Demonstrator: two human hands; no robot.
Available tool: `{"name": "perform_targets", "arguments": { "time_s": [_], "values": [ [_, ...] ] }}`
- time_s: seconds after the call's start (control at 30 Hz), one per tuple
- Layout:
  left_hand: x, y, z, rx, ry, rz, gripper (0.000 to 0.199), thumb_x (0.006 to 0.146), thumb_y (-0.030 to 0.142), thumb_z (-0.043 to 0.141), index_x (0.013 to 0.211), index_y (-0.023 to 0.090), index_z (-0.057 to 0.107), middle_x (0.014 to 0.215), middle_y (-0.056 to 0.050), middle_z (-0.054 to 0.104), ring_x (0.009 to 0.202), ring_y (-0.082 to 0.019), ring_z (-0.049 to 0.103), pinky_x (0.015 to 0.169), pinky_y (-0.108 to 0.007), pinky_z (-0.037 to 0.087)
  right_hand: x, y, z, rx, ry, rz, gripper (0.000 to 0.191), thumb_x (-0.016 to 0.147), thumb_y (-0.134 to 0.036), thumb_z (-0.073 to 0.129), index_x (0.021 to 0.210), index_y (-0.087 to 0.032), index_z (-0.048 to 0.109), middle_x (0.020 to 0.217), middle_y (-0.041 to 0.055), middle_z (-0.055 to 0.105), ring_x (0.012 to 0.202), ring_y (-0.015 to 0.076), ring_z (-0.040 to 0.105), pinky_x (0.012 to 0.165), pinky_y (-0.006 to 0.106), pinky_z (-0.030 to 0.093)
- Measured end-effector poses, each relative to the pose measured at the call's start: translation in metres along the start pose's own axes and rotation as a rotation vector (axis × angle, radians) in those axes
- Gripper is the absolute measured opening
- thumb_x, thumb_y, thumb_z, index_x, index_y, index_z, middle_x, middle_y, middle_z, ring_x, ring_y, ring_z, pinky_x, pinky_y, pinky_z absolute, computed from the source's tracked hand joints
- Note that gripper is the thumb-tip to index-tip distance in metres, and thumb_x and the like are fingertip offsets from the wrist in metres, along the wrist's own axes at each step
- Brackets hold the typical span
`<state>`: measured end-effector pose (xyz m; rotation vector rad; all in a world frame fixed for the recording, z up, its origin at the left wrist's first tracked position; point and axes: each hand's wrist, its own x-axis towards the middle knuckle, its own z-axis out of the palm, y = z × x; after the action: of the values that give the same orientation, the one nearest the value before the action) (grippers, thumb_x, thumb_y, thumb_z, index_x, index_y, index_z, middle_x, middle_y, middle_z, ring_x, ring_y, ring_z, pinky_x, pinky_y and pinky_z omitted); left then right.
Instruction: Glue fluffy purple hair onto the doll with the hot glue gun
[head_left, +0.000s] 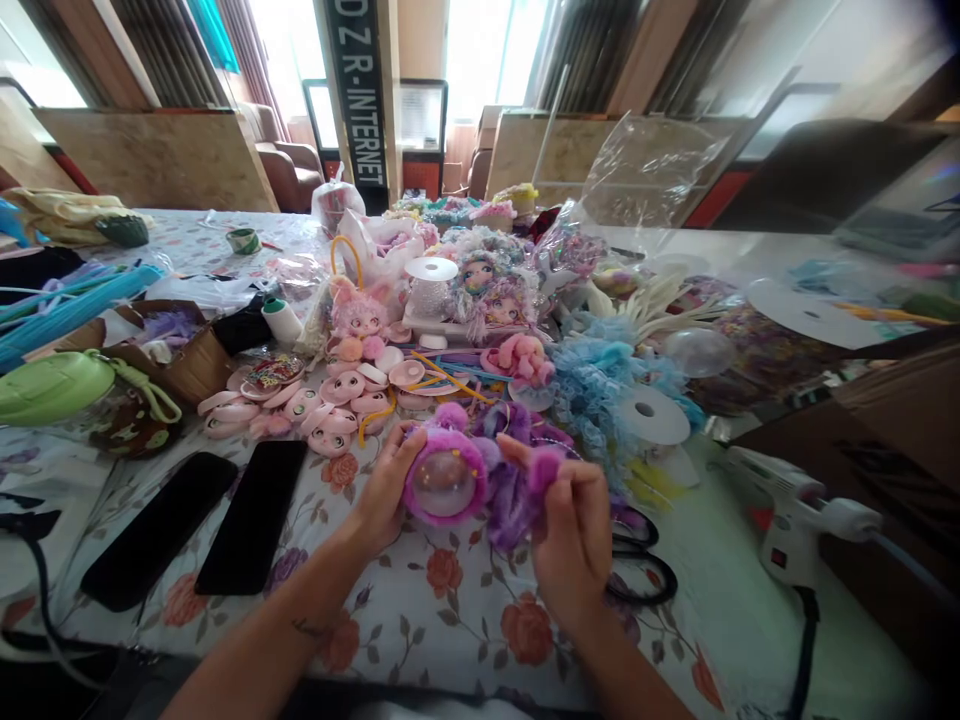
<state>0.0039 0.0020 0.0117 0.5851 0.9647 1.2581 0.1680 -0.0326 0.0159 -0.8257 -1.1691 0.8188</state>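
A round piece with a fuzzy purple rim and clear dome (445, 478) is held at its left edge by my left hand (386, 490), fingers closed round it. A small purple pompom (452, 417) sits on top of the rim. My right hand (574, 525) pinches another purple pompom (545, 468) just right of the round piece. Between the hands and behind them lies purple fluffy material (514, 510). Black-handled scissors (649, 580) rest beside my right wrist, their blades hidden.
Two black phones (251, 515) lie left. Doll faces (330, 430), a ribbon spool (431, 285) and finished dolls (476, 275) fill the middle. Blue fluffy yarn (592, 380) and a white spool (654, 415) are right, with a glue gun (787, 500) and cardboard box (892, 430) beyond.
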Motion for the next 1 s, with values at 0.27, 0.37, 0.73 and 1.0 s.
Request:
{"name": "perform_targets", "arguments": {
  "time_s": [0.27, 0.37, 0.73, 1.0],
  "values": [
    [-0.005, -0.005, -0.001, -0.162, -0.136, -0.140, 0.060, 0.068, 0.071, 0.072, 0.099, 0.020, 0.061, 0.097, -0.006, 0.069, 0.098, -0.026, 0.066, 0.082, -0.034, 0.053, -0.013, 0.010, 0.010, -0.391, -0.473, -0.402, 0.030, 0.089, -0.002, 0.044, 0.108, -0.026, 0.044, 0.138, 0.0096, 0.063, 0.137, 0.0253, 0.050, 0.117, 0.057, 0.031],
    [-0.007, -0.007, -0.007, -0.033, -0.257, -0.081, 0.068, 0.059, 0.062, 0.084, 0.111, 0.024, 0.059, 0.108, -0.005, 0.067, 0.105, -0.027, 0.063, 0.085, -0.032, 0.050, -0.015, 0.012, 0.011, -0.323, -0.399, -0.282, 0.023, 0.096, -0.008, 0.038, 0.106, -0.027, 0.044, 0.136, 0.0078, 0.064, 0.137, 0.0250, 0.049, 0.115, 0.059, 0.032],
    [-0.006, -0.013, -0.008, 0.228, -0.146, 0.037, 0.044, 0.076, 0.047, 0.076, 0.108, 0.025, 0.057, 0.094, 0.001, 0.061, 0.080, -0.014, 0.058, 0.072, -0.023, 0.047, -0.024, 0.017, 0.021, -0.042, -0.131, 0.047, 0.013, 0.105, -0.029, 0.039, 0.098, -0.027, 0.050, 0.124, 0.0045, 0.067, 0.129, 0.0233, 0.056, 0.113, 0.050, 0.039],
    [-0.008, -0.011, 0.001, 0.037, -0.111, -0.057, 0.044, 0.076, 0.046, 0.076, 0.107, 0.023, 0.054, 0.086, 0.002, 0.063, 0.074, -0.014, 0.063, 0.068, -0.024, 0.050, -0.017, 0.018, 0.029, -0.053, 0.046, 0.240, 0.024, 0.099, -0.049, 0.048, 0.090, -0.026, 0.049, 0.111, 0.0056, 0.071, 0.112, 0.0223, 0.065, 0.102, 0.042, 0.049]
  ]
}}
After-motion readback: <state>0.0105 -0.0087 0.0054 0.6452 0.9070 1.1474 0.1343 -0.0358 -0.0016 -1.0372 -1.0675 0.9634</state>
